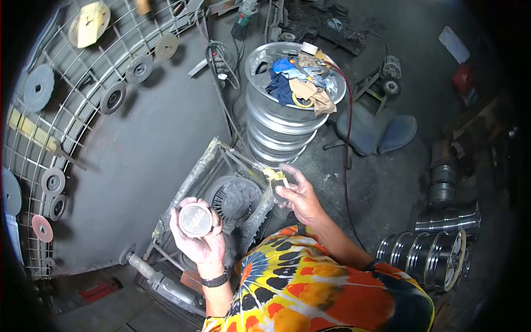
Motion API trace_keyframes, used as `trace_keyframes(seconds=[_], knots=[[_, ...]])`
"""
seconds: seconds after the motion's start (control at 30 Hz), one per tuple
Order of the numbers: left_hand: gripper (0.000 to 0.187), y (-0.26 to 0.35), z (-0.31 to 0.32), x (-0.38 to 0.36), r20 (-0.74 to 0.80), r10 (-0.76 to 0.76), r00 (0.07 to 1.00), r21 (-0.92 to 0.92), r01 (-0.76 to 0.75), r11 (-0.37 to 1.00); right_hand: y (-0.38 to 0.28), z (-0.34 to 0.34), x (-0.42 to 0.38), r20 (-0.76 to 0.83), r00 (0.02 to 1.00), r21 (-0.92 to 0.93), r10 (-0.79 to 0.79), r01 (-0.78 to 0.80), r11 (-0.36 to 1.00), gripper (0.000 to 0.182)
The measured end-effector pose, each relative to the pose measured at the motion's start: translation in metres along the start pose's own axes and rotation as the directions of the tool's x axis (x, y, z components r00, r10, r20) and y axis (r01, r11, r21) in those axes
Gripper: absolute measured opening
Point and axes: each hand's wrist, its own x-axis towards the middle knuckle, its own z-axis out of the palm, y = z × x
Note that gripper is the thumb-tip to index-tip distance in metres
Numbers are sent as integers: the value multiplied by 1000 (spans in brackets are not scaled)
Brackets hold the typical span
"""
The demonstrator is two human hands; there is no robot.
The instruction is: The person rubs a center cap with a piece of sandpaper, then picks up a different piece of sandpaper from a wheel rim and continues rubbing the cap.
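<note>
above the metal frame, your left hand is cupping a round grey disc, fingers curled. your right hand is pinching a thin, dark piece.

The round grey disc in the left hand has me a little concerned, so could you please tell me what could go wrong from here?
The round grey disc might slip from the left hand and drop toward the metal frame nearby. Separately, the brown cloth overhangs the edge of the wheel rim stack and could slide off. The red cord beside that stack might snag someone passing.
</note>
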Motion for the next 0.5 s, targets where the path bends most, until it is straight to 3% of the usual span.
trace_keyframes(seconds=[0.07,0.27,0.37,0.4,0.47,0.5], knots=[[50,-12,11,6,-16,26,1000,30,-25,999,-5,-28,23,167,985,-176,-34,64,982,44],[57,-70,48,29,40,146,988,36,-147,988,-48,-78,60,383,921,-16,-69,81,997,59],[56,-117,70,43,14,141,990,-21,-141,990,-70,-110,89,291,934,-212,-208,275,938,55],[56,-133,80,48,40,110,993,-71,-107,992,-82,-122,98,298,931,-199,-210,276,940,55],[58,-168,101,56,55,54,997,-42,-51,998,-110,-155,115,200,970,-286,-137,191,939,30],[57,-183,110,61,74,37,997,-20,-35,999,-121,-173,124,153,976,-437,-153,206,875,27]])
